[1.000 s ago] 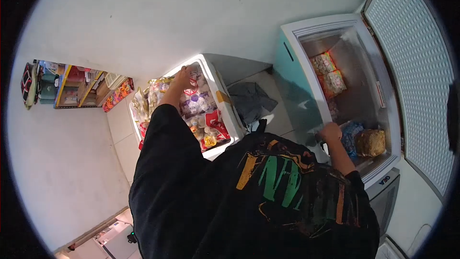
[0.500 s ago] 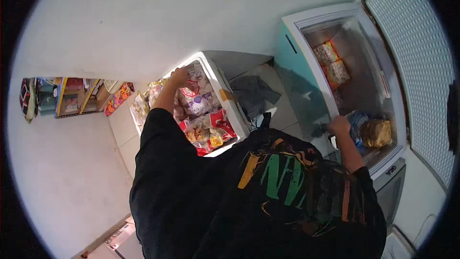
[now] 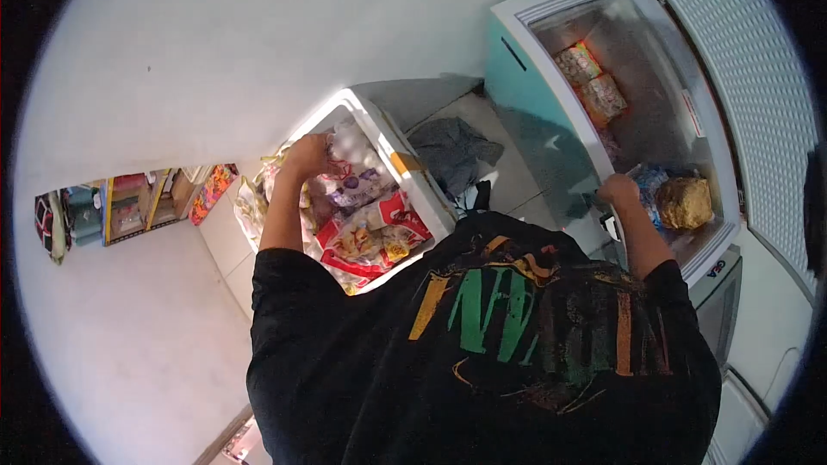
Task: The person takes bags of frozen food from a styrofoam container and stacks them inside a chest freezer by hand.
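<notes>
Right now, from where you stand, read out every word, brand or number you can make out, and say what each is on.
"GEA": grey appliance beside the teal-and-white chest freezer.
Too blurred to read: red-and-clear plastic bag, purple-printed clear bag.
Too small: red-and-white sticker inside the freezer.
Too stylised to read surely: green-and-orange lettering on the black shirt.

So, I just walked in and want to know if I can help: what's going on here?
Someone is between a white box and an open freezer. Their left hand is at the bags in the box; its grip is unclear. The right hand is at the freezer's edge. More bags lie in the freezer.
</notes>
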Available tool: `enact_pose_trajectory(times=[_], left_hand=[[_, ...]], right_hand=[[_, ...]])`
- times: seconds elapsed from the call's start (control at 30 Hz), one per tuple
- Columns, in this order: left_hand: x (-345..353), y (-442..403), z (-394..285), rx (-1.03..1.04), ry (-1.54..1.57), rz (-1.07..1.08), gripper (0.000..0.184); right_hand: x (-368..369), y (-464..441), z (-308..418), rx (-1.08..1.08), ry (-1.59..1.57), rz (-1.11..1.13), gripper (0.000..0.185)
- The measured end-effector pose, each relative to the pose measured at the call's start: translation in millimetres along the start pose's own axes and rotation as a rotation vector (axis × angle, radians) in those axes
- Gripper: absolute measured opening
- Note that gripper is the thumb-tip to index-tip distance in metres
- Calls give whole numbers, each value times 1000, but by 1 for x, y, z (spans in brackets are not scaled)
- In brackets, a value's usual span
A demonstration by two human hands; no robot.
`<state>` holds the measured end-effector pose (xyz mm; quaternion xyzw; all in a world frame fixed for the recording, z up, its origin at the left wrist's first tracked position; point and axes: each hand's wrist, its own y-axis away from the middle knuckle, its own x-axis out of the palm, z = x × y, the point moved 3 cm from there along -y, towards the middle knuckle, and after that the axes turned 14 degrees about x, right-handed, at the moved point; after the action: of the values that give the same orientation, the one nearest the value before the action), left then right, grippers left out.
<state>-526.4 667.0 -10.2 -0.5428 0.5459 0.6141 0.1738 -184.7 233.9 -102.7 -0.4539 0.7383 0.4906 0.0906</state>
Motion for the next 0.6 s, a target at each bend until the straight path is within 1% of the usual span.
enact_pose_trajectory(times=[0.07, 0.13, 0.23, 0.33, 0.4, 0.43, 0.47, 0.53, 0.57, 0.6], left_hand=[[-4, -2, -4, 91, -51, 49, 50], [-5, 0, -5, 113, -23, 40, 50], [-14, 9, -16, 103, 34, -19, 50], [-16, 25, -35, 57, -25, -73, 50], [-16, 31, -46, 227, -202, -253, 47], [-15, 30, -49, 206, -248, -189, 45], [-11, 31, -48, 207, -248, -184, 45], [-12, 34, -47, 283, -348, -301, 43], [-11, 37, -46, 285, -350, -301, 43], [-14, 44, -50, 297, -329, -365, 39]], right_hand=[[4, -9, -2, 24, 14, -5, 37], [3, -11, -3, -141, -42, -92, 41], [-3, -5, -3, -121, -18, -92, 45], [-1, -5, -2, -87, -9, -72, 46], [0, -6, -2, -101, -15, -86, 45], [3, -6, -4, -114, -18, -97, 45], [6, -9, -5, -115, -17, -92, 45], [9, -16, -5, -132, 21, -50, 43], [10, -18, -5, -131, 19, -49, 43], [10, -19, -5, -133, -13, -59, 46]])
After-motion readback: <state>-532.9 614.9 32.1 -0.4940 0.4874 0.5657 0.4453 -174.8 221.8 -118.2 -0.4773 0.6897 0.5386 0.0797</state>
